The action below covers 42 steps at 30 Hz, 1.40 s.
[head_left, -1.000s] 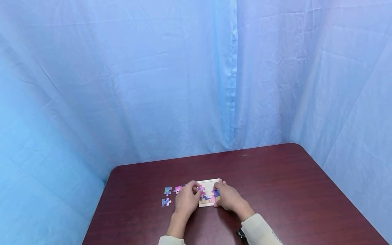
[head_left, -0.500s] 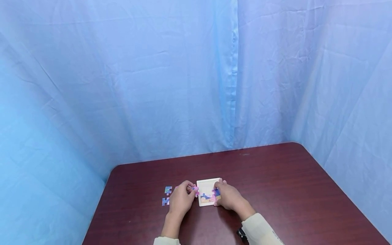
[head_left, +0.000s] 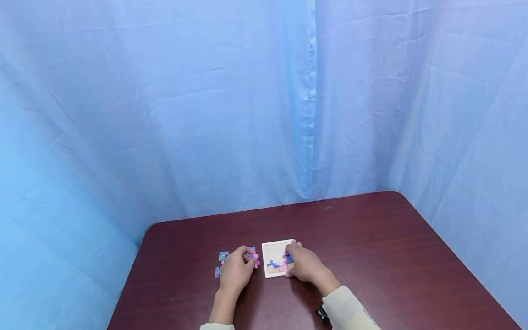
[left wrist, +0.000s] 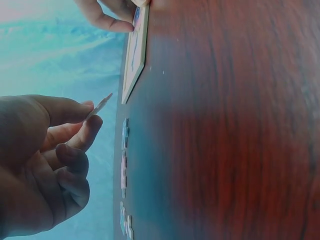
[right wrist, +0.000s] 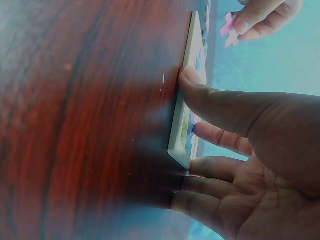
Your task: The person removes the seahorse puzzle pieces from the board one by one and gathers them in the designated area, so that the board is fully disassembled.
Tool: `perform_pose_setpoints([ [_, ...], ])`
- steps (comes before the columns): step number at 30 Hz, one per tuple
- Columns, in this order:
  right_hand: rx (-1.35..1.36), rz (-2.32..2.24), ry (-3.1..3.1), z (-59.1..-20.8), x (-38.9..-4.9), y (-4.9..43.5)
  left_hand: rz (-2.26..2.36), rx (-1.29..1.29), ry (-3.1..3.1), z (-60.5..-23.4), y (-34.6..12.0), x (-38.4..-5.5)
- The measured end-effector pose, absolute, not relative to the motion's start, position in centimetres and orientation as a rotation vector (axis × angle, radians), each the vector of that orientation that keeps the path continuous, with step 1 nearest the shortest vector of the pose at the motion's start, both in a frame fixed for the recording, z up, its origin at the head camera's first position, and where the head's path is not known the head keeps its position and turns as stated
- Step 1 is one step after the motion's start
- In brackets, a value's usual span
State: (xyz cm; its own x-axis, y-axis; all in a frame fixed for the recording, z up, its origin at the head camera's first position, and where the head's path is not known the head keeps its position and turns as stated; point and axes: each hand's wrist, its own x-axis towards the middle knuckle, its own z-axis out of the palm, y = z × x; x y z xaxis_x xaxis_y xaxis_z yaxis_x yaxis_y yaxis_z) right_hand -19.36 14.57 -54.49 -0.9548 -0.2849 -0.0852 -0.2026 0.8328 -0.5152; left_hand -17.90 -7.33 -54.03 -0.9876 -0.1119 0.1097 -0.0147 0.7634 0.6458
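Presently, one pink puzzle piece (right wrist: 230,30) is held to the left of the tray (head_left: 275,251)

The left hand (head_left: 235,273) is to the left of the tray and pinches this pink puzzle piece between thumb and fingertips. The left wrist view shows the piece raised above the table (head_left: 371,256), tilted and apart from the tray. The right hand (head_left: 306,264) holds the right part of the tray: thumb on the near rim, one finger inside, other fingers about the right side, so thumb and fingers stand apart with the tray between them.

Inside the tray, some fitted pieces (head_left: 274,265) lie along the near side, partly covered by the right hand. Left of the tray lie loose pieces (head_left: 223,255); some are hidden by the left hand, thus I cannot count them surely.

For good handling, in my judgement, the pinch should be light and near one edge, with the knobs free to see. It is better to turn the piece before lowering it flat, and to hold the tray firmly without pushing the fitted pieces.

About writing: small dark marks (head_left: 368,315) are on the right sleeve (head_left: 349,306), nearer to the viewer than the tray, but too small to read. I find no readable brand or label.
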Motion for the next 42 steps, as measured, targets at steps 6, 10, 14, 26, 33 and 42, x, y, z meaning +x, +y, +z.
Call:
perform_pose_setpoints([
  [6, -0.356, -0.760, 2.862, -54.4, -19.5, 14.6, -1.027, 0.086, -2.839, -54.5, -8.1, -18.0],
  [10, -0.363, -0.762, 2.854, -54.4, -19.5, 14.4, -0.978, 0.101, -2.851, -54.9, -9.2, -17.9],
  [14, -0.368, -0.761, 2.848, -54.3, -19.5, 14.2, -0.960, 0.124, -2.866, -55.1, -10.2, -17.7],
  [26, -0.364, -0.741, 2.852, -54.4, -19.4, 14.1, -0.797, 0.235, -2.908, -55.1, -11.4, -17.4],
  [33, -0.357, -0.753, 2.847, -54.2, -19.3, 14.3, -0.765, 0.258, -2.909, -55.1, -11.7, -17.6],
  [42, -0.342, -0.758, 2.855, -54.4, -19.4, 14.2, -0.795, 0.230, -2.864, -55.2, -11.7, -17.6],
])
